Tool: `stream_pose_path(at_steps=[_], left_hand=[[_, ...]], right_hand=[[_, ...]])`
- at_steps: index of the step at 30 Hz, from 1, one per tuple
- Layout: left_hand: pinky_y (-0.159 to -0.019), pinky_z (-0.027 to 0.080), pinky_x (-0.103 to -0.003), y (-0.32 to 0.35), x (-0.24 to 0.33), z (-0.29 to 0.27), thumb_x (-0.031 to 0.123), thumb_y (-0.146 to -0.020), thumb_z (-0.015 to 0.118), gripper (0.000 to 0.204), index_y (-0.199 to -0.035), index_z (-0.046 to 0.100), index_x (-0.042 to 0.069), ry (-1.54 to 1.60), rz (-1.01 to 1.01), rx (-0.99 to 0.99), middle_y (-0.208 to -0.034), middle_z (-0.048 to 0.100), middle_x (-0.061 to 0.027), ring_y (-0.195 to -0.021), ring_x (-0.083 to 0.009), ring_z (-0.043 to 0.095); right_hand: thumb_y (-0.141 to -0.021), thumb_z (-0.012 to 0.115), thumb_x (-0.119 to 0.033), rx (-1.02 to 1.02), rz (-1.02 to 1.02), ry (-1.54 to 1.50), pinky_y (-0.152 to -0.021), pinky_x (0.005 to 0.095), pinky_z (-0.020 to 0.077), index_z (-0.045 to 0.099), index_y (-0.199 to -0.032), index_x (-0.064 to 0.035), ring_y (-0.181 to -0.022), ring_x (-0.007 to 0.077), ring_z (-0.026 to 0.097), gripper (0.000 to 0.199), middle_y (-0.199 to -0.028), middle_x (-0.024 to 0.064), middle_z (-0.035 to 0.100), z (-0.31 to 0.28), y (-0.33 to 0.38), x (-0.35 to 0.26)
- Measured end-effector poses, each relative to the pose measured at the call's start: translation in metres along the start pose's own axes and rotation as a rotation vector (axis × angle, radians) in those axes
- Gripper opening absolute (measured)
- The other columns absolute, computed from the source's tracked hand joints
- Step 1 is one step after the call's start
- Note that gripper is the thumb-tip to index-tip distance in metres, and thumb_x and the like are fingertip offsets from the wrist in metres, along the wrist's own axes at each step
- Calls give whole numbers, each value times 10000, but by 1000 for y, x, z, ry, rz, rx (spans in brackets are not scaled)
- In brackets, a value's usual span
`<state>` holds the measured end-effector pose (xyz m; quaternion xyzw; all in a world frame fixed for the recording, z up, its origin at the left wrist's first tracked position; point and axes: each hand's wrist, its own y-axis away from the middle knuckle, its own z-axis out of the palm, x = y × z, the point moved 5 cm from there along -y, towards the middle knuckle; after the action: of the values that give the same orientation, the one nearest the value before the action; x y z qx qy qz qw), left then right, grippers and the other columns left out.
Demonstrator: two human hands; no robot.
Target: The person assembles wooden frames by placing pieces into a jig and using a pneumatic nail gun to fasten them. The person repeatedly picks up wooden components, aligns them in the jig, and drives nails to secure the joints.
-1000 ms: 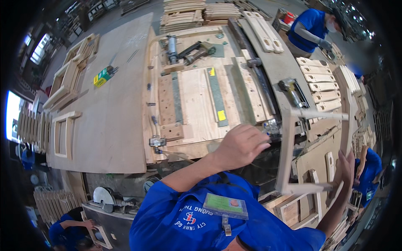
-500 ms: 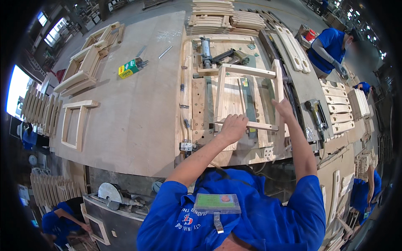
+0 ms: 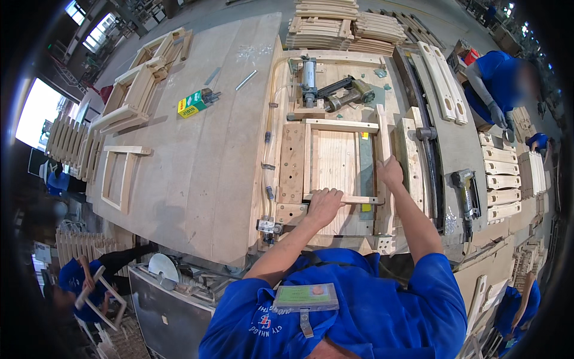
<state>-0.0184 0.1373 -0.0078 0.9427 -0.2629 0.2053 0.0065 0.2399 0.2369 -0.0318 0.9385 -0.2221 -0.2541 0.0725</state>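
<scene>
The big wooden workbench (image 3: pixel 197 155) fills most of the view, and everything else is best placed against it. On its right half sits a clamping jig (image 3: pixel 293 167) of boards and blocks, and lying flat inside that jig is the wooden frame (image 3: pixel 342 125) (pale, unfinished, a plain rectangle of four rails). The frame's near rail runs across the jig's front edge, and its right rail stands along the jig's right side. The left hand (image 3: pixel 323 206) rests on the near rail with its fingers curled over it, gripping the wood. The right hand (image 3: pixel 390 172) is on the right rail about halfway up, fingers bent around it and pressing it down; whether the thumb wraps under cannot be told. At the far end of the bench, beyond the frame, lie a metal cylinder (image 3: pixel 309 75) and a dark nail gun (image 3: pixel 347 93) beside it. Off the bench's right edge another nail gun (image 3: pixel 465 191) lies on a grey side table. On the bench's left half, well apart from the jig, a green and yellow box (image 3: pixel 191 105) sits near the far edge, with finished frames (image 3: pixel 119 173) stacked past the left rim.
</scene>
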Motion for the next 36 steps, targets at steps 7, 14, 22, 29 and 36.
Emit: stream_pose_path(at_steps=[7, 14, 22, 29, 36], left_hand=[[-870, 519, -457, 10, 6, -2, 305, -924, 766, 303, -1061, 684, 48, 61, -73, 59, -947, 691, -133, -940, -336, 674], [-932, 519, -471, 11, 6, 0, 222, -943, 742, 264, -1135, 700, 46, 27, -92, 37, -1010, 708, -138, -990, -335, 682], [-1131, 472, -506, 60, -1, -77, 199, -935, 751, 359, -1244, 685, 28, -17, 134, 232, -1251, 687, -171, -1299, -362, 605], [-1109, 495, -495, 52, 4, -94, 118, -909, 791, 273, -1142, 711, 3, 96, 137, 371, -1184, 692, -151, -1230, -370, 630], [-907, 520, -461, -10, 9, -46, 133, -941, 751, 137, -1034, 730, 35, 278, 121, 389, -1004, 730, -119, -1001, -330, 672]], right_hand=[[-927, 751, -292, 184, -290, 113, -1022, 573, 493, 537, -1393, 1, -1201, 469, 596, 590, -1372, 264, 589, -8, 39, -1], [-879, 767, -226, 3, -887, 163, -945, 482, 468, 682, -1171, -38, -1065, 352, 639, 358, -1097, 141, 666, 10, 160, -47], [-881, 756, -200, 47, -901, 107, -965, 473, 471, 702, -1140, -31, -1044, 336, 656, 314, -1051, 148, 689, 9, 173, -49], [-879, 761, -207, 24, -881, 153, -1029, 471, 464, 676, -1257, -35, -1123, 347, 643, 424, -1158, 154, 687, 10, 175, -49], [-856, 793, -106, 122, -618, -21, -1115, 510, 445, 642, -1354, -26, -1296, 413, 583, 527, -1349, 200, 648, -64, 203, 7]])
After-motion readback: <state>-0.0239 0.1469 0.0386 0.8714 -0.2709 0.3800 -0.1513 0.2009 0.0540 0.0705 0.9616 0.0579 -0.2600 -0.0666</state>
